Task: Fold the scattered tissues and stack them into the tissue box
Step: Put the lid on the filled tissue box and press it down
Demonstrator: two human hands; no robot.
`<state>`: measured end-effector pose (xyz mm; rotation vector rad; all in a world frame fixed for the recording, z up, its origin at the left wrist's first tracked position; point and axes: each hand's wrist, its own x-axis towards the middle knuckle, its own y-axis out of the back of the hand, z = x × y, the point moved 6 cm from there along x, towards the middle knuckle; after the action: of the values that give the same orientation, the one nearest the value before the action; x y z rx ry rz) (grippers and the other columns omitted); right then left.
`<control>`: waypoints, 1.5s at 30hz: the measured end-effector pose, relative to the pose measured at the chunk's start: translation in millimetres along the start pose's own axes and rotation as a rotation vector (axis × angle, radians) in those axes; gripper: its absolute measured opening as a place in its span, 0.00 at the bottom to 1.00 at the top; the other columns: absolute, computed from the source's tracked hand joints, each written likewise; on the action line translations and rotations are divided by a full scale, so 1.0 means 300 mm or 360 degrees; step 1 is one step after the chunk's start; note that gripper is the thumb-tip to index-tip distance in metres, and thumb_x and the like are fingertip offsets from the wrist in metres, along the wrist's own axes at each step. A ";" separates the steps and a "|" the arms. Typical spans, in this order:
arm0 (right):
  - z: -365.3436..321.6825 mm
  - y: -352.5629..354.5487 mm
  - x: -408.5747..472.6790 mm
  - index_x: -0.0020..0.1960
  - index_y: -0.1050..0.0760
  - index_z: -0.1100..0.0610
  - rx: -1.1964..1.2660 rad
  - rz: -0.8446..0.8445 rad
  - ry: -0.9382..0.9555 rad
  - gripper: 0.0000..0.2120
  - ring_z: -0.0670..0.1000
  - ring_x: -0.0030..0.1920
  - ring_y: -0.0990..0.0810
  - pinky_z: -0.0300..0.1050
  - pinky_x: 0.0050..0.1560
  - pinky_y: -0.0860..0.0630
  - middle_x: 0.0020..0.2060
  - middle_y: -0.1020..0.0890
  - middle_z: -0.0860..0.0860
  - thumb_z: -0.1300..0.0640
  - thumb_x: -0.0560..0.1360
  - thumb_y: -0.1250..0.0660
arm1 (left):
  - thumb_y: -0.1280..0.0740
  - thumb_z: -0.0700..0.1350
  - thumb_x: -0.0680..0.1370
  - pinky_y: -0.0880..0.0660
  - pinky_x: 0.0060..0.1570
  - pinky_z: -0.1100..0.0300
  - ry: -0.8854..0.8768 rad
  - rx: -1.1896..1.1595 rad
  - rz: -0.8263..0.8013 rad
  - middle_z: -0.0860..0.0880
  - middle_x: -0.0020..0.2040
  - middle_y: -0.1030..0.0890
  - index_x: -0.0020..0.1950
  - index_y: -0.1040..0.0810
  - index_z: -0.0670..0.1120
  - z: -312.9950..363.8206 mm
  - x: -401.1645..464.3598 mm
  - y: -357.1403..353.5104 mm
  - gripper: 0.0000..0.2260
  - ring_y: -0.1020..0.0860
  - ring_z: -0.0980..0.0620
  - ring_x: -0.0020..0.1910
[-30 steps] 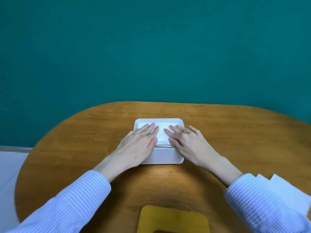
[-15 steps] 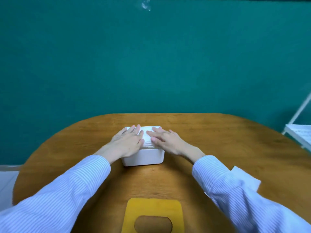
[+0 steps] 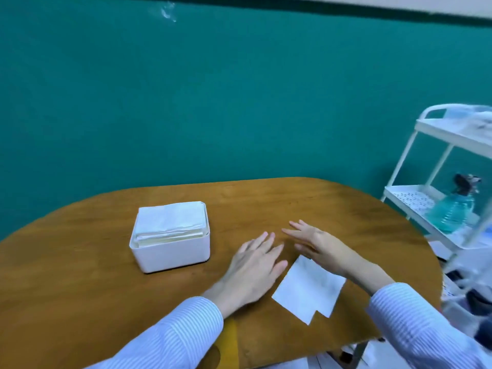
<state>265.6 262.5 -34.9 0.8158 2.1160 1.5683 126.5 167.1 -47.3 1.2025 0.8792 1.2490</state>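
Head view: white rectangular plastic tissue box [image 3: 170, 253], mid-tabletop, brimful of folded white tissues [image 3: 170, 221]; left hand [image 3: 254, 271] and right hand [image 3: 318, 245] flat, fingers straight, flanking a loose white tissue [image 3: 308, 288] near the front edge.

The wall [image 3: 213, 102] is showing deep teal, with a pale cream band along its top edge. The table [image 3: 80, 262] is glowing warm orange-brown, its wood grain running in darker streaks. The box [image 3: 173, 255] is sitting plain white, and the tissues [image 3: 170, 219] inside are matching it. The loose tissue [image 3: 308, 288] is lying white too. The sleeves [image 3: 170, 339] are wearing fine white and pale-blue stripes. The cart [image 3: 439, 198] is standing white, carrying a translucent blue-green bottle [image 3: 452, 211] with a dark top.
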 end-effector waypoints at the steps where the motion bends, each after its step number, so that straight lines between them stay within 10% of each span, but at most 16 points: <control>1: 0.046 -0.010 -0.039 0.76 0.40 0.41 -0.0016 -0.0024 -0.0046 0.23 0.45 0.79 0.50 0.39 0.75 0.47 0.78 0.41 0.45 0.53 0.83 0.41 | 0.51 0.59 0.85 0.53 0.77 0.53 -0.0014 -0.0030 -0.0069 0.50 0.83 0.49 0.82 0.44 0.52 0.036 0.009 -0.045 0.25 0.55 0.53 0.81; 7: 0.177 -0.137 -0.219 0.78 0.44 0.39 -0.0135 -0.0318 -0.0195 0.24 0.45 0.79 0.51 0.43 0.75 0.46 0.79 0.46 0.43 0.47 0.83 0.43 | 0.49 0.55 0.86 0.54 0.78 0.50 -0.0100 -0.0044 -0.0352 0.50 0.83 0.55 0.81 0.47 0.61 0.098 0.030 -0.227 0.23 0.58 0.51 0.81; 15: 0.048 -0.156 -0.264 0.71 0.32 0.42 -0.0387 0.0049 -0.0202 0.18 0.50 0.61 0.31 0.45 0.60 0.29 0.68 0.31 0.47 0.43 0.83 0.46 | 0.50 0.53 0.87 0.45 0.75 0.49 0.0009 -0.0111 -0.0358 0.53 0.82 0.45 0.77 0.36 0.64 -0.051 0.023 -0.156 0.19 0.47 0.50 0.80; 22: 0.043 -0.083 -0.083 0.65 0.24 0.44 -0.0218 0.0269 -0.0188 0.14 0.50 0.53 0.29 0.46 0.53 0.28 0.56 0.24 0.46 0.46 0.81 0.39 | 0.38 0.55 0.82 0.33 0.56 0.56 0.0192 -0.0139 -0.0008 0.55 0.56 0.31 0.66 0.26 0.53 -0.118 0.028 -0.126 0.14 0.32 0.53 0.59; 30: 0.032 -0.166 0.034 0.54 0.26 0.49 -0.0287 0.0046 -0.0104 0.05 0.49 0.50 0.32 0.44 0.48 0.34 0.51 0.26 0.47 0.52 0.79 0.34 | 0.35 0.51 0.80 0.32 0.55 0.53 0.0113 -0.0314 0.0015 0.58 0.50 0.28 0.50 0.29 0.56 -0.126 0.042 -0.124 0.04 0.32 0.56 0.52; 45: 0.123 0.043 -0.113 0.47 0.21 0.47 0.0733 0.0098 -0.0363 0.07 0.41 0.34 0.28 0.34 0.36 0.33 0.33 0.22 0.45 0.57 0.74 0.26 | 0.26 0.43 0.75 0.32 0.37 0.64 0.0165 -0.1225 0.0165 0.53 0.42 0.18 0.58 0.24 0.54 -0.071 0.089 -0.040 0.14 0.27 0.63 0.31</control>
<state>316.8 270.1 -35.1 1.1552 2.3228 0.9609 112.8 198.1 -59.9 0.5704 0.3363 1.5455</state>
